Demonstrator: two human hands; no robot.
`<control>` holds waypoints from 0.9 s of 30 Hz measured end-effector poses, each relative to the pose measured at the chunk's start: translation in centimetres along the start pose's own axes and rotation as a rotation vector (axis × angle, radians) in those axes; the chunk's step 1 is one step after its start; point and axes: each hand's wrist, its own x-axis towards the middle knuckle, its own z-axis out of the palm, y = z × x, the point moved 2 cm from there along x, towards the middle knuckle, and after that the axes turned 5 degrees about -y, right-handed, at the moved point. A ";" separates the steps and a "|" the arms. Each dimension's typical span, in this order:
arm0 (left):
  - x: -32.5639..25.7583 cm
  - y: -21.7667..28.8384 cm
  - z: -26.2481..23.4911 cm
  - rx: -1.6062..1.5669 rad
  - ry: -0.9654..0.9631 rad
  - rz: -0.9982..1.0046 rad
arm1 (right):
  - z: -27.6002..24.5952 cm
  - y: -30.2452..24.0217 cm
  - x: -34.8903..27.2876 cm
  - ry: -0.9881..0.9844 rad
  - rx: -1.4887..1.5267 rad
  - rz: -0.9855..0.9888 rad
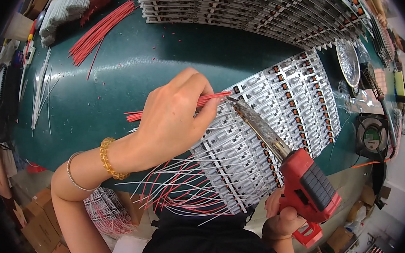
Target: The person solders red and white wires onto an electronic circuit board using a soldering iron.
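The left hand (180, 113) pinches thin red wires (205, 100) above the silver sheet of circuit boards (286, 92), which lies on the green table (115, 88). The right hand (282, 223) is wrapped around a red soldering gun (303, 177). Its tip is right by the wire ends.

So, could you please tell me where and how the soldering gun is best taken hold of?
I'd take the soldering gun by its red-and-black rear body, coming from the person's side, where the right hand has it. Its long metal barrel points forward and left, toward the red wires in the left hand, and may be hot, so hands should stay behind it.
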 end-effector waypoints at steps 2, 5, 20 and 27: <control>0.0 0.0 0.1 0.002 0.006 0.008 | -0.1 0.1 0.0 0.011 -0.130 -0.124; 0.0 -0.4 0.3 0.001 0.025 0.034 | 0.4 0.3 -0.3 0.103 0.044 -0.027; 0.0 -0.4 0.3 0.007 0.042 0.060 | 0.3 0.3 -1.0 0.047 -0.188 -0.123; 0.0 -0.3 0.3 0.032 0.040 0.073 | 0.1 1.0 -1.0 0.075 -0.025 -0.034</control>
